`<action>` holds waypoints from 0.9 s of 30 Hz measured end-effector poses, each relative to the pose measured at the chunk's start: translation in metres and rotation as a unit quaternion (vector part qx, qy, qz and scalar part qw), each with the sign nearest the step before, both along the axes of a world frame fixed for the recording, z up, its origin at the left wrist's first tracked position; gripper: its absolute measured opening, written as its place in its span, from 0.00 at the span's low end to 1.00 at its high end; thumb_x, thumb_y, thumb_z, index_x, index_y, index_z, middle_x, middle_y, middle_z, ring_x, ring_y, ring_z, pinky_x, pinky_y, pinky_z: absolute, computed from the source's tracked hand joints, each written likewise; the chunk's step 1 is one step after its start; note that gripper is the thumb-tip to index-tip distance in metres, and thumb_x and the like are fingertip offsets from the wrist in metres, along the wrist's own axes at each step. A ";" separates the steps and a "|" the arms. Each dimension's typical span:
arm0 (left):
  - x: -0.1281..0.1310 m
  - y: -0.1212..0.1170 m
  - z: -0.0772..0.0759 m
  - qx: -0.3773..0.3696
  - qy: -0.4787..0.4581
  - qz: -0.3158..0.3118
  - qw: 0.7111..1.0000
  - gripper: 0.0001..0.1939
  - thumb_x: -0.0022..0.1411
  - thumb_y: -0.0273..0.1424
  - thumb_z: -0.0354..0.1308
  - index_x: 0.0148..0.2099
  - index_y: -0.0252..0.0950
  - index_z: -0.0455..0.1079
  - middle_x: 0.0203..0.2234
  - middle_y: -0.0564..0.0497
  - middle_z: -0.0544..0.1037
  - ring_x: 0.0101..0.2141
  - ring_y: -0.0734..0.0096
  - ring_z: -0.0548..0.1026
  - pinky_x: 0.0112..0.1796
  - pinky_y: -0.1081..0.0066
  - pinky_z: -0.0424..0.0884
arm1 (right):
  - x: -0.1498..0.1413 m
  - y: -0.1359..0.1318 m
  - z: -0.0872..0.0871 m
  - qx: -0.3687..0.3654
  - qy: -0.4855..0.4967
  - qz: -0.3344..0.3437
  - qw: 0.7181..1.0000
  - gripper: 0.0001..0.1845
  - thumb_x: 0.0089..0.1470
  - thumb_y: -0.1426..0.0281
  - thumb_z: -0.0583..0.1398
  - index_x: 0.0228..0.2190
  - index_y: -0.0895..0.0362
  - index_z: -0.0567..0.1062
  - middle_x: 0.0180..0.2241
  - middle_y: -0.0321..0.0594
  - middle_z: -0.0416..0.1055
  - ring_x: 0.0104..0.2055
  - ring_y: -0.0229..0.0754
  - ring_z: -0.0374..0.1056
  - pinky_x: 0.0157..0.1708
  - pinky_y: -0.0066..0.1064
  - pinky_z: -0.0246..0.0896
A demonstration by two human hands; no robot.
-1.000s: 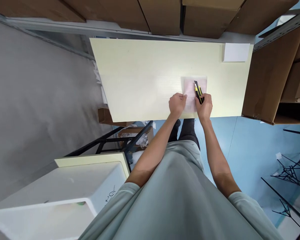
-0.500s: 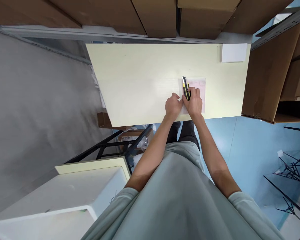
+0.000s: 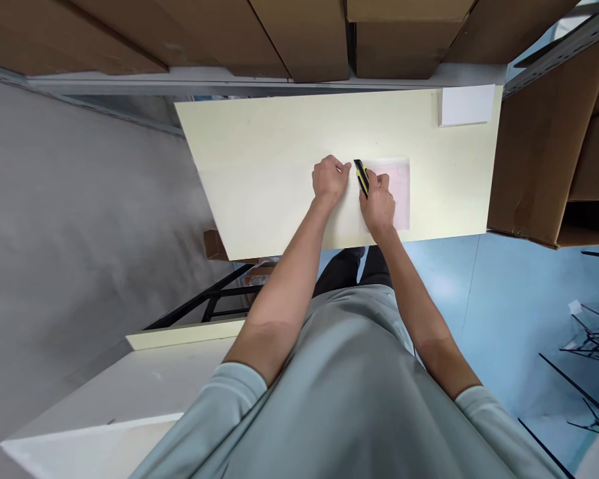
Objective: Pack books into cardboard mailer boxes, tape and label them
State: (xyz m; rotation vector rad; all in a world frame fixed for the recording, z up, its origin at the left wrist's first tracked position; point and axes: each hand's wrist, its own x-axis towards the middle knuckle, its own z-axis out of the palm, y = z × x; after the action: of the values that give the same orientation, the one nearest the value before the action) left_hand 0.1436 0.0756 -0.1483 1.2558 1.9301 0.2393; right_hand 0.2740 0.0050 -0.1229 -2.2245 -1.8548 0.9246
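Note:
My right hand (image 3: 378, 205) is wrapped round a black and yellow utility knife (image 3: 362, 177), its dark tip pointing away from me and a little left. Beneath that hand lies a thin, pale pink sheet or packet (image 3: 399, 189) with a whitish, see-through border, flat on the cream tabletop (image 3: 269, 179). To the left of the knife tip, my left hand (image 3: 329, 178) is closed in a pinch, thumb against fingers. Whatever is between those fingers, if anything, is too small to make out.
A stack of white paper or cards (image 3: 466, 105) lies at the table's far right corner. Brown cardboard boxes (image 3: 299, 40) line a shelf beyond the far edge. Another large open carton (image 3: 544, 146) stands on the right. A white bin (image 3: 144, 379) is at lower left.
My right hand has carried the utility knife leftward to the pink sheet's left side. My left hand first stayed by the sheet's near left corner, then moved away from me and left, off it.

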 end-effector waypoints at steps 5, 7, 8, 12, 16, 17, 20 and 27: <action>0.003 0.002 0.001 -0.023 0.003 0.011 1.000 0.09 0.72 0.39 0.60 0.41 0.41 0.73 0.43 0.44 0.82 0.49 0.56 0.78 0.57 0.59 0.72 | -0.002 0.003 -0.010 0.013 0.009 -0.005 1.000 0.25 0.75 0.64 0.51 0.68 0.53 0.62 0.59 0.55 0.64 0.50 0.51 0.74 0.47 0.46 0.77; 0.004 0.004 0.003 -0.032 0.003 0.018 0.999 0.09 0.72 0.39 0.61 0.40 0.40 0.73 0.44 0.43 0.82 0.50 0.54 0.78 0.58 0.57 0.72 | -0.003 0.002 -0.011 0.011 0.005 -0.002 1.000 0.24 0.75 0.65 0.50 0.68 0.52 0.62 0.59 0.55 0.64 0.51 0.52 0.74 0.48 0.47 0.77; 0.004 0.005 0.003 -0.038 0.001 0.021 0.999 0.09 0.72 0.39 0.61 0.40 0.40 0.73 0.44 0.43 0.82 0.50 0.53 0.78 0.58 0.56 0.72 | -0.003 0.001 -0.010 0.008 0.001 0.000 1.000 0.24 0.75 0.66 0.49 0.68 0.52 0.62 0.59 0.55 0.64 0.52 0.53 0.74 0.48 0.47 0.76; 0.005 0.007 0.006 -0.043 -0.004 0.029 0.999 0.08 0.71 0.38 0.62 0.40 0.40 0.73 0.44 0.43 0.81 0.52 0.51 0.78 0.59 0.54 0.72 | -0.006 -0.006 -0.004 -0.006 -0.027 0.007 1.000 0.26 0.74 0.72 0.46 0.68 0.53 0.63 0.59 0.56 0.65 0.53 0.54 0.74 0.49 0.49 0.76; 0.005 0.007 0.003 -0.034 0.005 0.028 0.999 0.08 0.70 0.38 0.62 0.40 0.40 0.74 0.43 0.42 0.81 0.52 0.48 0.78 0.59 0.51 0.72 | -0.007 -0.016 0.003 0.000 -0.038 0.010 0.999 0.28 0.72 0.75 0.47 0.68 0.55 0.64 0.59 0.58 0.66 0.53 0.55 0.74 0.49 0.49 0.77; 0.005 0.007 0.001 -0.033 0.005 0.029 0.999 0.08 0.70 0.38 0.63 0.40 0.40 0.74 0.43 0.42 0.81 0.53 0.48 0.78 0.59 0.51 0.72 | -0.007 -0.019 0.004 0.003 -0.034 0.008 0.999 0.28 0.72 0.74 0.48 0.69 0.55 0.64 0.59 0.58 0.66 0.53 0.56 0.74 0.49 0.48 0.77; 0.004 0.006 -0.004 -0.026 -0.005 0.035 0.999 0.08 0.68 0.39 0.65 0.41 0.41 0.75 0.43 0.43 0.81 0.54 0.47 0.77 0.60 0.51 0.72 | -0.007 -0.030 0.008 0.001 -0.024 0.007 1.000 0.28 0.72 0.71 0.51 0.70 0.53 0.63 0.60 0.58 0.66 0.54 0.57 0.73 0.47 0.48 0.79; 0.004 0.005 -0.003 -0.026 -0.009 0.039 0.999 0.09 0.69 0.39 0.65 0.41 0.40 0.75 0.44 0.43 0.81 0.55 0.46 0.77 0.62 0.48 0.70 | -0.003 -0.058 0.018 -0.004 -0.065 0.034 0.997 0.30 0.71 0.74 0.50 0.71 0.53 0.64 0.58 0.59 0.69 0.52 0.56 0.73 0.45 0.45 0.79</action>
State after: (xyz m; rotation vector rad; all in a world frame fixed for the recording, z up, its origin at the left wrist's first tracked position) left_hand 0.1473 0.0806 -0.1517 1.1406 1.9595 0.2379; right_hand 0.2707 -0.0532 -0.1048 -2.2904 -1.9976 0.8159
